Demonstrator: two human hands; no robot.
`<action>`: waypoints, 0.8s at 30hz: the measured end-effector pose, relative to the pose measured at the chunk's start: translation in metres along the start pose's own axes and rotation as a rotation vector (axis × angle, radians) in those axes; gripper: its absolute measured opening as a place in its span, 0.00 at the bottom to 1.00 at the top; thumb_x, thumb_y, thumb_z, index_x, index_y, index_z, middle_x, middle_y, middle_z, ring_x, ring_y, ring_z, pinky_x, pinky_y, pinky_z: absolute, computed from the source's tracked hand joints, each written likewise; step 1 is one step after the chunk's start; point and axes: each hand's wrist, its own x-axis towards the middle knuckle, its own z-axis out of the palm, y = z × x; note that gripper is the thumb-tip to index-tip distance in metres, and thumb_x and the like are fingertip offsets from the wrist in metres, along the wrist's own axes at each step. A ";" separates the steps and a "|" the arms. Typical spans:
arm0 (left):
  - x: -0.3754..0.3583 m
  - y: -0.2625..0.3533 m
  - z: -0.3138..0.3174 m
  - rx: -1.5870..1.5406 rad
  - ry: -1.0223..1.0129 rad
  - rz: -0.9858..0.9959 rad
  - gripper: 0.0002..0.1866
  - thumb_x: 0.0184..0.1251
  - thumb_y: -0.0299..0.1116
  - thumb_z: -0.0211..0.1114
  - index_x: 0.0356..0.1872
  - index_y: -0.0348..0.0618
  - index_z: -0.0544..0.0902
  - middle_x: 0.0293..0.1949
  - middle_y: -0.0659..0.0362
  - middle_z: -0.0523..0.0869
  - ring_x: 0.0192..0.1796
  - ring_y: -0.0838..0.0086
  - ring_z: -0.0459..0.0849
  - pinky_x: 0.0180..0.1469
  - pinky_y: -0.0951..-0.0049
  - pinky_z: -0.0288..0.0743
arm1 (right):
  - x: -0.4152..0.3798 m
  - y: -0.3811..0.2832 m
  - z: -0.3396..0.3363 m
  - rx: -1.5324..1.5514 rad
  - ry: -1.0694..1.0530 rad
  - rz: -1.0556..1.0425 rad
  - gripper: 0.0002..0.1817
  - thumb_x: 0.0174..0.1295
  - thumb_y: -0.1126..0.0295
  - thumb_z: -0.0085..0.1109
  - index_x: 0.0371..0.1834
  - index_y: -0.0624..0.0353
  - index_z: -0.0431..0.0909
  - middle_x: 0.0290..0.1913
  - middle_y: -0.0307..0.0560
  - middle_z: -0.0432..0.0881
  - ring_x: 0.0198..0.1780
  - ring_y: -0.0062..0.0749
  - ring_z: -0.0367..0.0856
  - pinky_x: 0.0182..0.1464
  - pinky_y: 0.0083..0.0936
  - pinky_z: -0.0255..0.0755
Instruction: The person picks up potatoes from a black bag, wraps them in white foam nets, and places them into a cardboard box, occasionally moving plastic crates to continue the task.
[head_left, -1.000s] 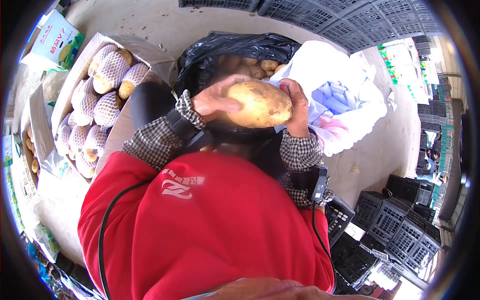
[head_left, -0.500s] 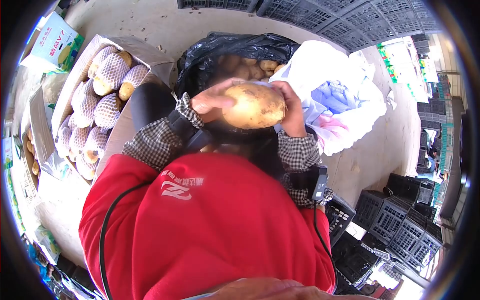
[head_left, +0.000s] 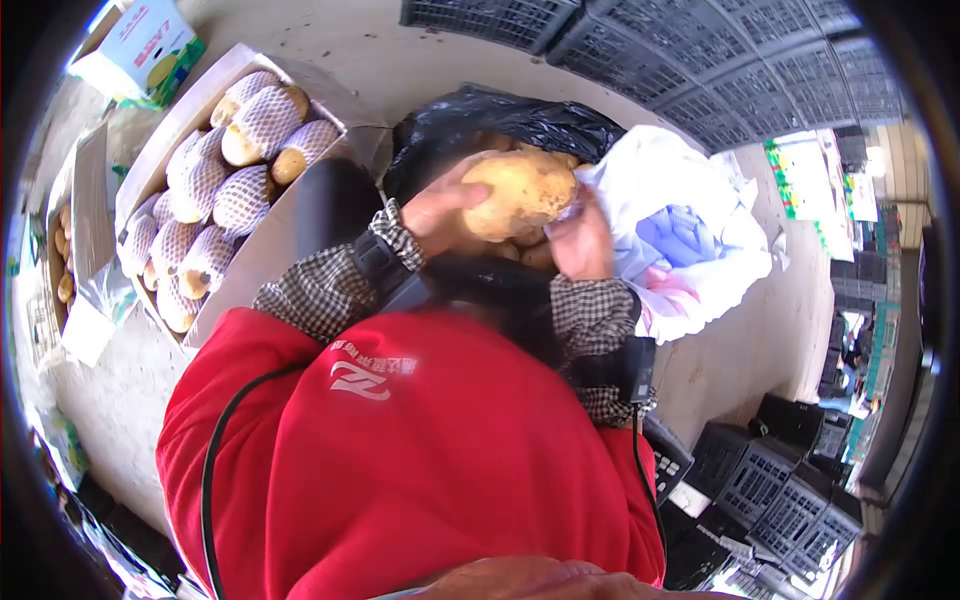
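A large yellow potato (head_left: 520, 195) with brown soil marks is held over a black plastic bag (head_left: 500, 105) of loose potatoes (head_left: 538, 257). My left hand (head_left: 435, 220) is closed on its left end, thumb lying on top. At the right end, my right hand (head_left: 583, 242) has its fingers curled by the skin, with a small whitish-purple bit at the fingertips; motion blur keeps me from making out what it is. Right beside this hand is a white plastic bag (head_left: 665, 165) with bluish-white material (head_left: 672, 235) inside.
On the left stands a cardboard box (head_left: 250, 290) with several potatoes in white foam nets (head_left: 262, 125). A printed carton (head_left: 145, 50) is behind it. Black plastic crates stand along the back (head_left: 680, 70) and at the lower right (head_left: 755, 480).
The potato has tilted, its right end turned up. My right hand has slid lower, off the potato's side to its end. The camera view has shifted slightly.
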 end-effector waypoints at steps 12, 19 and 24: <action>-0.052 0.050 -0.050 0.165 0.397 0.570 0.31 0.51 0.25 0.62 0.58 0.38 0.62 0.44 0.56 0.76 0.45 0.72 0.76 0.49 0.73 0.71 | -0.008 0.066 0.109 -1.185 -0.509 -0.498 0.06 0.56 0.76 0.51 0.37 0.62 0.74 0.30 0.47 0.76 0.29 0.31 0.75 0.32 0.23 0.70; -0.221 0.221 -0.087 0.574 0.544 0.729 0.25 0.61 0.34 0.52 0.60 0.41 0.60 0.51 0.55 0.74 0.57 0.67 0.68 0.59 0.66 0.62 | -0.007 0.085 0.125 -1.071 -0.626 -0.168 0.06 0.59 0.74 0.50 0.38 0.60 0.75 0.27 0.39 0.76 0.25 0.17 0.73 0.27 0.14 0.68; -0.337 0.308 -0.152 1.235 1.241 0.172 0.23 0.63 0.38 0.48 0.59 0.44 0.64 0.51 0.55 0.75 0.52 0.70 0.74 0.53 0.74 0.68 | 0.000 0.088 0.113 -0.972 -0.495 -0.112 0.07 0.62 0.71 0.48 0.38 0.61 0.73 0.24 0.36 0.71 0.24 0.14 0.69 0.27 0.12 0.66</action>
